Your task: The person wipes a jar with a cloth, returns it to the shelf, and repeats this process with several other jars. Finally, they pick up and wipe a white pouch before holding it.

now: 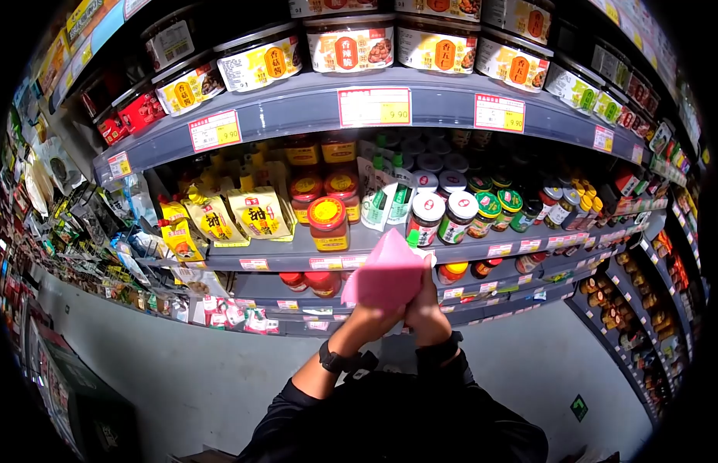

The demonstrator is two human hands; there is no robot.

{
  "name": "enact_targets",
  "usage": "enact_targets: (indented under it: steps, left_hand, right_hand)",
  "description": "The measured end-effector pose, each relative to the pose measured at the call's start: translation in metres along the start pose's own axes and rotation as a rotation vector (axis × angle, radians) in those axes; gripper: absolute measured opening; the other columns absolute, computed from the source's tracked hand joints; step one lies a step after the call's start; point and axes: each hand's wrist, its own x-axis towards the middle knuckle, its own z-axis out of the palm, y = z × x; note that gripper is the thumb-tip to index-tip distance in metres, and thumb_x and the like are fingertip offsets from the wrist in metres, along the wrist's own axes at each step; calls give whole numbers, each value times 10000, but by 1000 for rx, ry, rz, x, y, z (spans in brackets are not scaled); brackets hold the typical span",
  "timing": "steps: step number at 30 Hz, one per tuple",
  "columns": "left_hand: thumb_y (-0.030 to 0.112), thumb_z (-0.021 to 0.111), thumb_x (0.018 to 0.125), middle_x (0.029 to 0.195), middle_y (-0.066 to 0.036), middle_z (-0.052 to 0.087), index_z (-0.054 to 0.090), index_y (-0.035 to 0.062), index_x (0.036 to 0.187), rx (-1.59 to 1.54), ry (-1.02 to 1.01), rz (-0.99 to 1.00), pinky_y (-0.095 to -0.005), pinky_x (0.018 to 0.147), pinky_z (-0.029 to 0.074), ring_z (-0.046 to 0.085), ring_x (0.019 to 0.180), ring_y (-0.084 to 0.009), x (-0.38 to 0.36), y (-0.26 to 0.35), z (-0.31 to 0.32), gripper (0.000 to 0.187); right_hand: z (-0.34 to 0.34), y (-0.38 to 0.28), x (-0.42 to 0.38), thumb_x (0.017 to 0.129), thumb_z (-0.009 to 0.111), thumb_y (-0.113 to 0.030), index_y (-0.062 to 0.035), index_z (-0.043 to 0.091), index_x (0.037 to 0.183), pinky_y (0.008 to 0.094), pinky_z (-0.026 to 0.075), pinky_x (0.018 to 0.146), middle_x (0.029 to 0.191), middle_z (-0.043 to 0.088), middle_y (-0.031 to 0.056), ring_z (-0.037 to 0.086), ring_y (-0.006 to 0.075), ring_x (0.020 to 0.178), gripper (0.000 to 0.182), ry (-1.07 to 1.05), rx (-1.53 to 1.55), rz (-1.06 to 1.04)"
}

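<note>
A pink cloth (386, 270) hangs over my left hand (368, 318), whose fingers are mostly hidden behind it. Close beside it, my right hand (426, 305) is wrapped round a pouch with a green cap (413, 238), largely covered by the cloth and fingers. Both hands are together in front of the middle shelf. Just beyond them stand white-lidded jars (427, 216), white and green pouches (386, 202) and a yellow-lidded jar (329, 224).
Yellow pouches (260, 214) stand on the left of the middle shelf (297, 248). Stacked tubs (349, 48) fill the upper shelf (289, 112). Lower shelves hold red-lidded jars (323, 283). More stocked shelves (644, 309) rise at the right, above the grey floor (197, 370).
</note>
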Motion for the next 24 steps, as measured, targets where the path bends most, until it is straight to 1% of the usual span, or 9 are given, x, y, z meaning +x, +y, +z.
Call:
enact_targets:
  steps: [3,5,6,9,14,16,20,22,24]
  left_hand:
    - [283,420,857,965,-139,553,498,31,1080,-248,29,-135,-357,755,422,542,894,-241,-17,-10,5,345]
    - [202,487,841,934,-167,559,479,20,1116,-1273,310,-712,-394,729,426,546,857,-298,-27,4,-8,330]
    - [202,487,841,934,-167,559,479,20,1116,-1274,314,-711,-394,729,426,546,857,-298,-23,5,-6,330]
    - [221,454,866,870,-134,575,481,48,1138,-312,307,-148,-368,565,458,584,684,-253,-5,14,8,323]
    - [248,466,849,1013,-125,517,447,15,1126,-387,-80,-356,-365,730,439,502,913,-223,-7,16,1,362]
    - [183,501,801,987,-151,517,478,3,1072,374,-89,194,-402,719,425,505,889,-270,-4,12,0,326]
    - [163,524,758,958,-162,519,516,-5,996,422,-26,117,-404,710,421,502,849,-307,9,39,-18,292]
    - [188,537,748,941,-156,528,523,34,1007,360,-67,-52,-345,698,430,536,820,-287,3,39,-21,302]
    - [187,518,763,980,-161,519,512,18,1028,-30,11,-180,-341,728,421,536,834,-283,-10,33,-21,314]
  right_hand:
    - [-8,-7,0,789,268,-649,-33,379,1208,379,397,870,1125,495,139,501,255,1001,754,-179,47,19]
    - [-22,-10,4,796,259,-641,-11,367,1212,374,423,844,1106,510,143,540,259,939,763,-507,178,95]
    - [-22,-7,6,796,259,-641,-11,367,1212,374,423,844,1106,510,143,540,259,939,763,-508,175,97]
    - [-3,10,-3,815,172,-629,-11,434,1150,364,402,861,1095,509,152,520,250,968,751,-83,-157,-11]
    - [-12,9,-2,864,206,-539,-5,385,1192,347,395,880,1144,472,142,482,229,1031,651,-93,29,6]
    - [-33,12,5,899,299,-410,-10,285,1251,331,386,895,1169,444,142,451,224,1072,533,-436,-176,-219]
    - [-8,-10,-13,905,370,-277,-21,204,1279,326,381,901,1172,432,152,447,231,1075,483,-321,-21,-193]
    - [-12,-10,-12,907,227,-425,-3,322,1241,367,332,951,1195,437,140,417,221,1118,546,-282,-585,-624]
    - [-8,-16,-13,901,251,-438,-26,320,1251,380,329,948,1193,443,121,422,225,1111,545,-318,-300,-445]
